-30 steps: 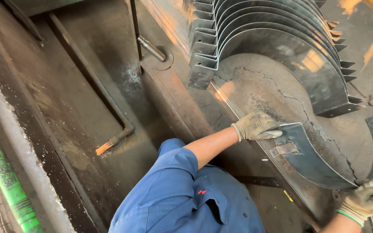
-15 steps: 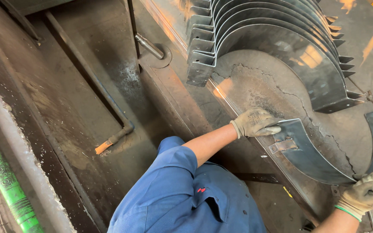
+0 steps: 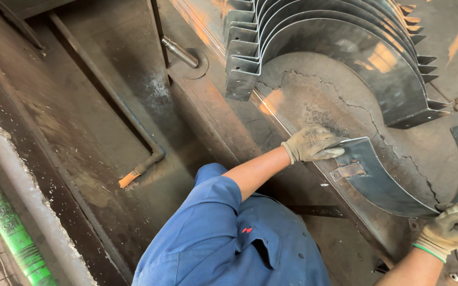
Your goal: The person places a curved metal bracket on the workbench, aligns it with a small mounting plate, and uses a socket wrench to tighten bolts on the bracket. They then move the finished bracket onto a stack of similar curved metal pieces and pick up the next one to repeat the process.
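Item: curved steel blade point(image 3: 377, 180), dull grey, crescent-shaped, with a small bolted bracket near its left end. It lies on the round steel plate point(image 3: 313, 95), below the stack of curved blades point(image 3: 345, 47) that stands on edge at the plate's far side.

Left hand point(image 3: 311, 144): gloved, bare forearm stretched out from a blue sleeve point(image 3: 213, 212), fingers closed on the blade's left tip.

Right hand point(image 3: 451, 230): gloved with a green cuff, grip closed on the blade's right end, at the plate's near right edge.

Left of the plate: a steel rod point(image 3: 178, 51) and a bent pipe with an orange tip point(image 3: 133, 175) on the grimy bench point(image 3: 81, 132).
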